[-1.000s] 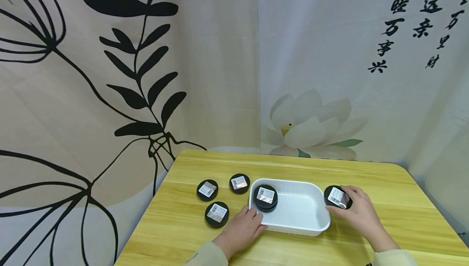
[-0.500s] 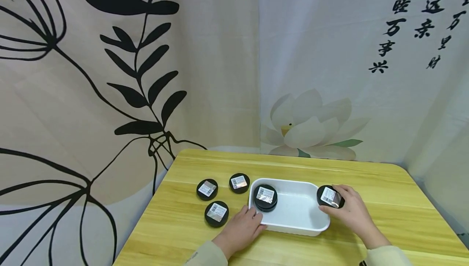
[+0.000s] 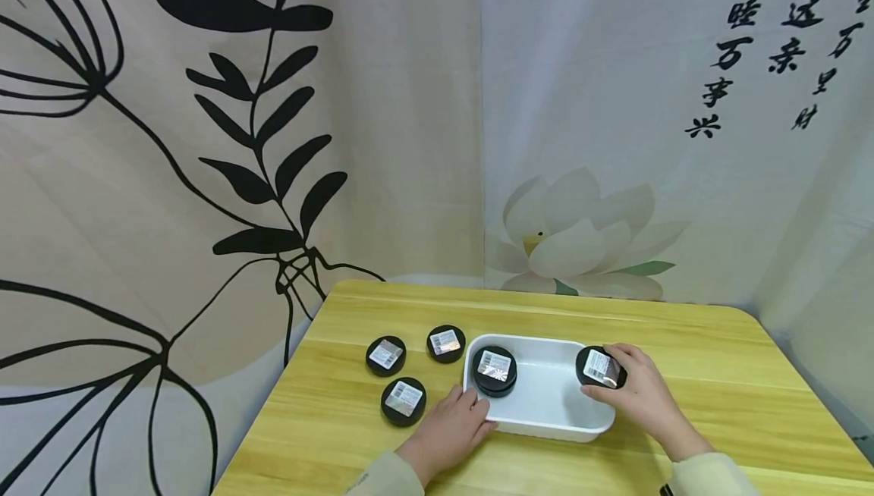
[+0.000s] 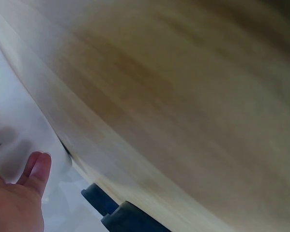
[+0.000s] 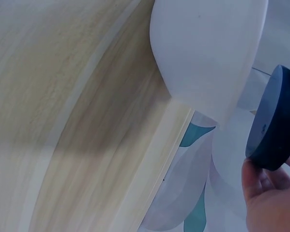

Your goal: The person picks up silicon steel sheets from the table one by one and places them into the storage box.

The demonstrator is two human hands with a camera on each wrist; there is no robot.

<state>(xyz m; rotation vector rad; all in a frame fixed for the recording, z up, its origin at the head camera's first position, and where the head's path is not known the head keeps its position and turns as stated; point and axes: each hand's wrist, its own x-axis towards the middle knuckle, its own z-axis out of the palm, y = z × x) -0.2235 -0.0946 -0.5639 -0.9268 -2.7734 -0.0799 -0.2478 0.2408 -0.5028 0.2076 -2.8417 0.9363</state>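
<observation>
My right hand [image 3: 638,393] grips a flat, round black container [image 3: 601,367] with a white and silver label, between thumb and fingers. It is over the right end of a white rectangular tray [image 3: 546,426]. In the right wrist view the container [image 5: 275,121] shows its smooth underside and thick side, close to the tray [image 5: 203,58]. My left hand [image 3: 449,426] holds the tray's front left corner, fingers at the rim and thumb along the front wall. Inside the tray's left end sits a stack of similar black containers [image 3: 495,371].
Three more labelled black containers, a rear left one [image 3: 385,356], a rear right one [image 3: 446,343] and a front one [image 3: 403,401], lie left of the tray on the wooden table [image 3: 717,375]. A printed cloth backdrop [image 3: 410,139] hangs behind the table.
My right hand has moved left with the black container, from beside the tray's right end to over it. The left hand and the tray have stayed in place.
</observation>
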